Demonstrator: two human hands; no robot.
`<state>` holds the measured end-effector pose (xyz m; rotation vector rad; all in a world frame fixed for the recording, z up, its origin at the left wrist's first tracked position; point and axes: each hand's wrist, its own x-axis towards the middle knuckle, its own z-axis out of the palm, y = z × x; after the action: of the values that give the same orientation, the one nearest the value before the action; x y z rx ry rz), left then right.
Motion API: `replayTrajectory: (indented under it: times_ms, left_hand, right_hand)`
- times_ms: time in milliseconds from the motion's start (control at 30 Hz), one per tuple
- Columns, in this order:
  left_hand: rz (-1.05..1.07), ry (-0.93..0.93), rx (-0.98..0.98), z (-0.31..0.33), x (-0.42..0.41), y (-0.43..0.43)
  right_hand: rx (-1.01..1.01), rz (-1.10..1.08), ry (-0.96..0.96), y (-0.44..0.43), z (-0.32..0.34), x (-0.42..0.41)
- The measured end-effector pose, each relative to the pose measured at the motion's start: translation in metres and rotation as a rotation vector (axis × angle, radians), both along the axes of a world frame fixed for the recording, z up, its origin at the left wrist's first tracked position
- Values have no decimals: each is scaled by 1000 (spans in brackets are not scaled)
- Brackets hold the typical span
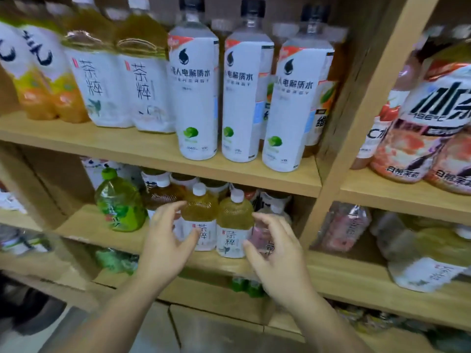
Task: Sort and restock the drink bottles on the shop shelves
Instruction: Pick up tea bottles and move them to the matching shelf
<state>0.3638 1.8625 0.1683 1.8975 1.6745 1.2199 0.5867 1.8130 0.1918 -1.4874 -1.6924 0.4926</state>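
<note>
Two small yellow tea bottles with white caps and white labels stand side by side on the middle shelf (84, 225), the left one (200, 212) and the right one (234, 225). My left hand (165, 240) hovers just left of them, fingers spread and slightly curved, holding nothing. My right hand (275, 250) hovers just right of them, in front of a pink bottle (262, 233), fingers also spread. Neither hand clearly touches a bottle.
A green bottle (119, 202) and a brown tea bottle (163, 194) stand left of the pair. The upper shelf (153, 149) carries three tall white electrolyte-water bottles (196, 98), large tea bottles (142, 80) and orange drinks. A wooden upright (351, 123) divides off the right bay.
</note>
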Motion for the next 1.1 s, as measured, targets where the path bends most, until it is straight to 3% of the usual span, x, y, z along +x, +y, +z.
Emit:
replayTrajectory:
  times_ms: [267, 433, 767, 1100]
  left_hand:
    - [-89, 62, -135, 29, -10, 67]
    - [-186, 173, -234, 31, -4, 89]
    - [-154, 54, -131, 14, -13, 86]
    - [-174, 109, -53, 4, -20, 70]
  right_hand:
    - [-174, -142, -211, 76, 20, -26]
    - [-392, -176, -395, 98, 19, -40]
    - [-276, -277, -315, 87, 8, -43]
    - [-122, -224, -235, 67, -4, -44]
